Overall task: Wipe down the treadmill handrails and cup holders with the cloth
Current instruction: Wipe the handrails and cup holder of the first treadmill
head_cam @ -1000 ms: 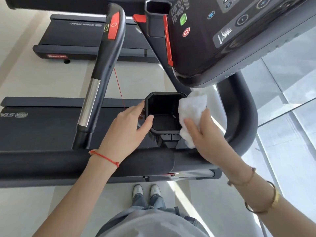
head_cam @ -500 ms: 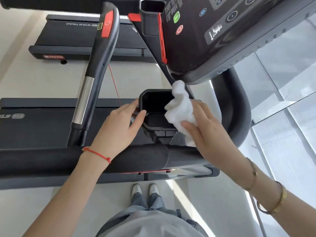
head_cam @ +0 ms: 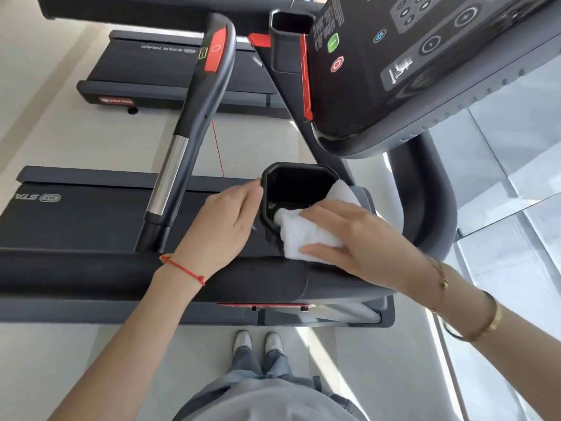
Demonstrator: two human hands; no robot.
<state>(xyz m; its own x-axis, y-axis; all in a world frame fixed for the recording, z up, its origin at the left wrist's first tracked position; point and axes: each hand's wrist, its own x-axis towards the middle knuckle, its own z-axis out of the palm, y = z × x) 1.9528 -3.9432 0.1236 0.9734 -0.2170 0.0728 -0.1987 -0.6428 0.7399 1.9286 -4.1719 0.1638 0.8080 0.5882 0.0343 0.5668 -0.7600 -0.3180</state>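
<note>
White cloth (head_cam: 306, 232), bunched and draped over the near-right rim of a black cup holder (head_cam: 296, 174), one fold hanging down inside the cavity, the rest spilling outward over the edge. Pressed there by the right hand (head_cam: 355, 238), fingers laid long and nearly straight across the fabric, thumb along its lower edge, apparently to keep the cloth tight against the rim for wiping. Braced on the opposite, left wall of the cup holder by the left hand (head_cam: 224, 220), fingers loosely bent and resting against the outer side, probably to steady the holder against the wiping pressure; no firm grip visible. Directly below both hands, a dark padded front handrail (head_cam: 91, 268) running crosswise. To the left, a side handrail (head_cam: 194, 117) rising at an angle, with a silver sensor section and a red panel near its top. Above right, the black treadmill console (head_cam: 425, 71) with round buttons. Far below, pale floor (head_cam: 60, 360) and two shoes (head_cam: 258, 343).
</note>
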